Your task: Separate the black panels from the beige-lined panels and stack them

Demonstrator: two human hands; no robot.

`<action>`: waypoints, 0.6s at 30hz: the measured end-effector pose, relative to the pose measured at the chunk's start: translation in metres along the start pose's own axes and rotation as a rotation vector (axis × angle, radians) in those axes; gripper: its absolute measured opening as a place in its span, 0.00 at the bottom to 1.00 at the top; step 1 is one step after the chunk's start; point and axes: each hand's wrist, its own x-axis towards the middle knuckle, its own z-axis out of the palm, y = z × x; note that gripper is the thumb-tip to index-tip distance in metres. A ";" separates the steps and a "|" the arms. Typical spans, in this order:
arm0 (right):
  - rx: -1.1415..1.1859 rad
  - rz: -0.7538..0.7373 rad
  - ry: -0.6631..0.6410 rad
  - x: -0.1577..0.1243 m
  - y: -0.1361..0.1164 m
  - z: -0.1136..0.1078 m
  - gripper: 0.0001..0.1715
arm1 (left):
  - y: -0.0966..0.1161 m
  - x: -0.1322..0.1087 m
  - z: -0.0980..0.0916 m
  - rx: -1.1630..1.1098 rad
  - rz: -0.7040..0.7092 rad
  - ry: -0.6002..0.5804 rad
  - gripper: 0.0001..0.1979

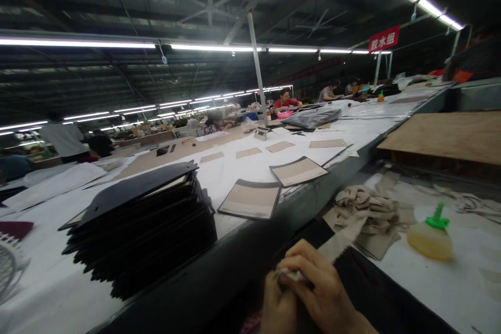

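My right hand (pixel 323 282) is closed around a beige fabric strip (pixel 344 240) with a jagged edge, pinching it between thumb and fingers. My left hand (pixel 276 302) is pressed up against it, closed on the strip's near end, which bunches between the two hands. From my right hand the strip runs up and right to a crumpled heap of beige fabric strips (pixel 364 203). Two beige panels with dark borders, a nearer one (pixel 250 199) and a farther one (pixel 299 170), lie at the long table's edge beyond my hands.
A tall stack of black pieces (pixel 156 235) stands on the white-covered table (pixel 55 287) at left. A squat bottle of yellowish liquid with a green nozzle (pixel 430 237) stands on the right-hand surface. A brown board (pixel 446 135) lies behind it. Several people work farther back.
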 end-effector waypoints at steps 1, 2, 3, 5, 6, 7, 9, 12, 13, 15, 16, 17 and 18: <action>0.026 -0.012 -0.035 -0.003 -0.002 0.001 0.07 | 0.001 0.000 -0.001 -0.001 0.012 0.001 0.16; 0.033 -0.024 -0.047 -0.004 -0.004 0.001 0.07 | 0.002 -0.001 -0.001 -0.005 0.032 -0.005 0.16; 0.016 -0.030 -0.035 -0.004 -0.004 0.001 0.07 | 0.004 -0.002 -0.001 -0.009 0.056 -0.014 0.16; -0.061 -0.010 0.037 0.001 0.001 -0.002 0.05 | 0.007 -0.007 0.001 -0.008 0.091 -0.033 0.18; -0.088 0.018 0.080 0.006 0.006 -0.004 0.05 | 0.009 -0.010 0.002 -0.008 0.091 -0.046 0.19; -0.089 0.068 0.109 0.011 0.010 -0.008 0.04 | 0.010 -0.012 0.002 -0.019 0.067 -0.059 0.19; -0.016 0.206 0.148 0.020 0.019 -0.016 0.05 | 0.014 -0.014 0.002 -0.058 -0.030 -0.078 0.21; 0.142 0.306 0.154 0.024 0.023 -0.027 0.05 | 0.021 -0.012 -0.002 -0.171 -0.191 -0.110 0.26; 0.170 0.267 0.121 0.022 0.022 -0.030 0.04 | 0.024 -0.011 -0.004 -0.203 -0.203 -0.125 0.27; 0.178 0.114 0.000 0.018 0.018 -0.031 0.05 | 0.028 -0.009 -0.006 -0.237 -0.165 -0.165 0.27; 0.159 0.035 -0.067 0.015 0.015 -0.031 0.06 | 0.030 -0.009 -0.006 -0.231 -0.129 -0.183 0.26; 0.136 -0.033 -0.123 0.014 0.012 -0.030 0.06 | 0.031 -0.010 -0.007 -0.205 -0.094 -0.190 0.25; 0.115 -0.082 -0.160 0.013 0.010 -0.029 0.06 | 0.032 -0.011 -0.008 -0.175 -0.080 -0.189 0.24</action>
